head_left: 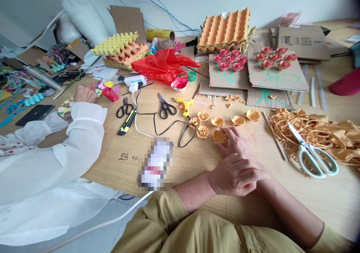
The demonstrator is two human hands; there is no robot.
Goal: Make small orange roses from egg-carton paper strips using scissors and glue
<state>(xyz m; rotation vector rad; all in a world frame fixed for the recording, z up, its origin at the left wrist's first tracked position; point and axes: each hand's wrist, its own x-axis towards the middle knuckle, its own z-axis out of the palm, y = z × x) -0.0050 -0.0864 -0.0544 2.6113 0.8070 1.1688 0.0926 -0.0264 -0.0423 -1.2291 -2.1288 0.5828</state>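
My right hand (234,143) is closed at the rim of an orange paper-pulp flower cup (219,136), with fingertips at its right edge. My left hand (236,176) lies across my right wrist, its fingers curled over it. Just behind the held cup are a similar cup (217,122) and two more to the right, one of them a wide cup (252,115). Left of them sit three orange roses with coiled centres, including a front rose (203,131). A yellow glue gun (184,103) stands behind these roses.
Scissors (315,151) and orange scraps (332,133) lie right; black scissors (166,106), a cutter (127,122) and a phone (156,164) lie left. Cardboard (229,78) with pink roses and egg trays (225,27) stand behind. A co-worker's white sleeve (84,133) reaches in.
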